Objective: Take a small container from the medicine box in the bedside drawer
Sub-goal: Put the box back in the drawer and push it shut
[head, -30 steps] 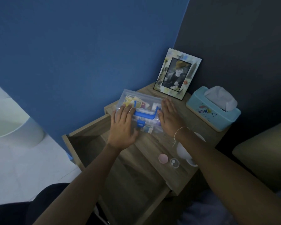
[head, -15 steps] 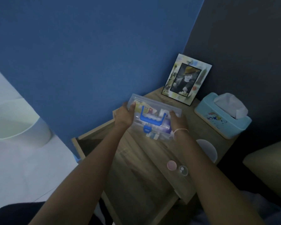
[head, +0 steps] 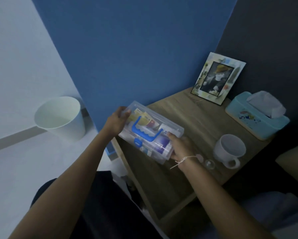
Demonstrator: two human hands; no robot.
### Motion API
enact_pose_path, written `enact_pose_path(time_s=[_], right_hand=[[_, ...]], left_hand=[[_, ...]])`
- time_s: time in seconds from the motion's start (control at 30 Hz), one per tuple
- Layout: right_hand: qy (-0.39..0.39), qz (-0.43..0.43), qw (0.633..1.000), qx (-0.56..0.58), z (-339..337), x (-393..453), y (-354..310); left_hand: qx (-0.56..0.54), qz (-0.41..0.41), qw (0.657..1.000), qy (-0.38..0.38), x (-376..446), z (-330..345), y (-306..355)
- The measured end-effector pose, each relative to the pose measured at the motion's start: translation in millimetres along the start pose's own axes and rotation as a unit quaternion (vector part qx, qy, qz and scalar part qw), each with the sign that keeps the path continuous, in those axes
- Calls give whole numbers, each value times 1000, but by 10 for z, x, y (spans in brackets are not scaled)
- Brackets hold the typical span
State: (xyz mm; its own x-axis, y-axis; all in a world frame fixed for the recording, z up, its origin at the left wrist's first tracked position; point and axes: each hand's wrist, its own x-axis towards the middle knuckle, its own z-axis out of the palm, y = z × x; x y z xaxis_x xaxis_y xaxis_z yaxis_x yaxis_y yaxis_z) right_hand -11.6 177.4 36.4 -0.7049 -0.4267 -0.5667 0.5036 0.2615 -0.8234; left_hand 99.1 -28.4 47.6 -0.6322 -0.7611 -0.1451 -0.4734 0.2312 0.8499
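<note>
The clear plastic medicine box (head: 169, 129) with a blue handle and blue latch is held in the air, tilted, above the open drawer (head: 162, 183) of the wooden bedside table (head: 193, 109). My left hand (head: 116, 121) grips its far left end. My right hand (head: 181, 148) grips its near right end. Packets and small containers show through the closed lid. A small pink round container (head: 199, 157) and a clear round one (head: 209, 164) lie on the tabletop just right of my right wrist.
A white mug (head: 229, 149) stands on the tabletop near the right edge. Behind it are a light blue tissue box (head: 256, 120) and a picture frame (head: 217, 78) against the dark wall. A white bin (head: 60, 118) stands on the floor at left.
Both hands have taken the medicine box off the tabletop and lifted it toward me, over the open drawer. The view has swung left, which brings the bin into sight.
</note>
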Motion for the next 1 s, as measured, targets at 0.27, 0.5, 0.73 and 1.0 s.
enact_pose_path(time_s=[0.27,0.5,0.73,1.0], right_hand=[[34,11,999,-38,19,-248,618],[67,49,995,-51,60,-42,1052],[75,102,991,-36,69,248,1366],[97,67,992,-44,77,422,1466]], left_hand=[[63,-5,994,-87,-87,89,-294],[169,-26,974,-145,64,474,-587],[212,-77,950,-214,200,801,-828],[193,-53,956,-215,416,953,-852]])
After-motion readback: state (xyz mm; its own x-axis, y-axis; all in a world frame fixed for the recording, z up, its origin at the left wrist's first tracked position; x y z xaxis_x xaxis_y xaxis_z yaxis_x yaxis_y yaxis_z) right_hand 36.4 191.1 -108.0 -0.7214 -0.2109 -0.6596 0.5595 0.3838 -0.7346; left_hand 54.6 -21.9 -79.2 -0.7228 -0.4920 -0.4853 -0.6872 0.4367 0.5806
